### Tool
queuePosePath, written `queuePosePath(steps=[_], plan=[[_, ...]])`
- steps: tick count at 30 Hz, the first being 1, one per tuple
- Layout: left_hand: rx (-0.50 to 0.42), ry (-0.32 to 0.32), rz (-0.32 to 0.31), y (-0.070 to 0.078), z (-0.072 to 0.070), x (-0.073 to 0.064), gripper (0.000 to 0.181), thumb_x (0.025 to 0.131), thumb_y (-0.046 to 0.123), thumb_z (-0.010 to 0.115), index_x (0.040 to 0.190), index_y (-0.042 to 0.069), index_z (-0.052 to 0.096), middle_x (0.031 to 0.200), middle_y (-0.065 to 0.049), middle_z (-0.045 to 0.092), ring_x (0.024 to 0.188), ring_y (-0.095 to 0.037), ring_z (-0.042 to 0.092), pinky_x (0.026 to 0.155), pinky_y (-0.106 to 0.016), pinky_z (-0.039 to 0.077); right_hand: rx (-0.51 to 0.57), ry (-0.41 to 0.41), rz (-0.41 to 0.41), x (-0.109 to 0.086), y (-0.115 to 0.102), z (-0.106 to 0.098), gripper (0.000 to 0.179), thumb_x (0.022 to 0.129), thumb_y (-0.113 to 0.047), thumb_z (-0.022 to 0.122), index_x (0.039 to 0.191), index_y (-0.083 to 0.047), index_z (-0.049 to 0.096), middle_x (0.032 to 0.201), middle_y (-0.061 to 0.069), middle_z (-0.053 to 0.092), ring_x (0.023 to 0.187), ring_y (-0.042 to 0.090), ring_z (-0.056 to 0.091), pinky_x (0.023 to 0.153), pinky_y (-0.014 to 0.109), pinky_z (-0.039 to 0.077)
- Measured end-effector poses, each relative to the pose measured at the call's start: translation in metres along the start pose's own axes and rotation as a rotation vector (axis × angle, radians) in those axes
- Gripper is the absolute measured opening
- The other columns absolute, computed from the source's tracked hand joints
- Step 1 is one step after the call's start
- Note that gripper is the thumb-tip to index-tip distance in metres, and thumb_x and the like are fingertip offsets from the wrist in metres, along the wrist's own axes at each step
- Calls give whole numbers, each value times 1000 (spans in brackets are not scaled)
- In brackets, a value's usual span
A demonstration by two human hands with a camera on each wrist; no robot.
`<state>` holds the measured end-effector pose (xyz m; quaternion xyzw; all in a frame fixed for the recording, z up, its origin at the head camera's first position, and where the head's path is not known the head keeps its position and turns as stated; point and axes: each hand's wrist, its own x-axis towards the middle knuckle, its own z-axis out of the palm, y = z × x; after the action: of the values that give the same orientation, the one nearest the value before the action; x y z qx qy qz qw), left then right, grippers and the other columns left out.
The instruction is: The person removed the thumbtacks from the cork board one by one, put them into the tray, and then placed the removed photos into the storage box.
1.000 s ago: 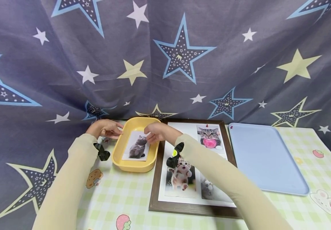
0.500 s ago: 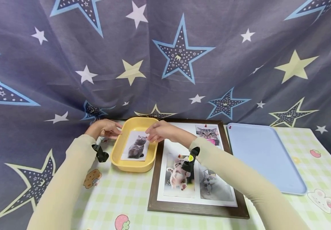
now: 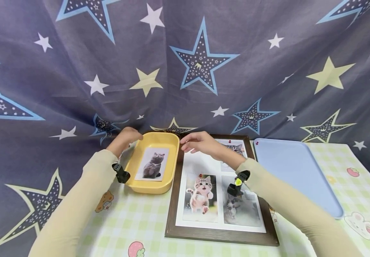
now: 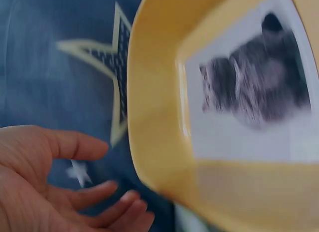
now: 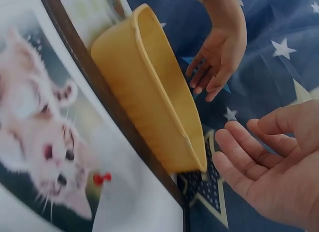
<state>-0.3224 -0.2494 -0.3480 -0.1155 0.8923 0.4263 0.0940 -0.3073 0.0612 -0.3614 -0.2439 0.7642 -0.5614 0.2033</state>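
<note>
In the head view a yellow plastic basin [image 3: 168, 187] stands at the back left, with a grey cat photo [image 3: 153, 164] lying flat inside. My left hand [image 3: 125, 140] hovers by the basin's far left rim; the left wrist view shows its fingers relaxed and a gap before the rim. Over the picture board's far left corner, just right of the basin, my right hand [image 3: 204, 144] is held with loosely bent fingers and nothing in them. The brown-framed board [image 3: 201, 233] carries several cat photos. A red pushpin [image 5: 101, 178] sits at the top of the kitten photo [image 5: 55, 147].
A pale blue tray [image 3: 295, 175] lies right of the board, with a red pushpin [image 3: 257, 143] at its far left corner. The green checked tablecloth [image 3: 123, 221] spreads in front. A dark star-patterned curtain [image 3: 185, 103] hangs directly behind.
My right hand has drawn back from above the basin to its right side. The left hand has risen and come off the basin's rim. The grey cat photo stays in place.
</note>
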Motion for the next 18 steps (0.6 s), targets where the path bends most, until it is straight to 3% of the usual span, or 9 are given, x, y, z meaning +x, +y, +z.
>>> queuePosePath(steps=[3,4,6,11,16,18], plan=[[110,95,69,18,15,-9,49,88,15,60,128,-11,53,130,-32,54,118,-43,52,110,-51,44,-5,52,-34,-10,4,-13,28,104,-6,55,128,5,64,118,30,70,109,35,71,100,52,55],[151,118,81,25,21,-12,61,89,18,59,143,-8,45,145,-33,45,131,-45,46,115,-52,40,-2,71,-43,-14,6,-18,28,103,-6,56,128,5,64,119,30,69,109,36,71,100,53,55],[223,149,100,38,34,-16,70,91,25,60,152,-2,39,151,-33,40,138,-49,42,117,-53,38,-7,104,-61,-23,8,-29,28,103,-6,57,128,5,64,120,30,69,110,37,70,100,53,55],[258,167,220,66,73,-25,70,94,28,61,156,7,36,151,-30,38,135,-47,45,112,-55,42,-44,183,-82,-41,17,-53,28,104,-8,58,130,1,64,120,27,70,109,32,70,91,39,60],[274,132,369,90,110,-39,67,98,27,59,157,8,35,153,-25,38,138,-42,44,109,-54,45,-4,264,-55,-56,27,-74,29,105,-7,55,131,3,62,122,33,66,100,18,72,82,27,61],[289,120,410,99,124,-45,65,99,26,59,157,9,35,153,-24,39,138,-41,45,109,-53,45,10,293,-54,-62,32,-81,29,105,-6,55,130,4,61,118,29,69,96,13,72,82,26,61]])
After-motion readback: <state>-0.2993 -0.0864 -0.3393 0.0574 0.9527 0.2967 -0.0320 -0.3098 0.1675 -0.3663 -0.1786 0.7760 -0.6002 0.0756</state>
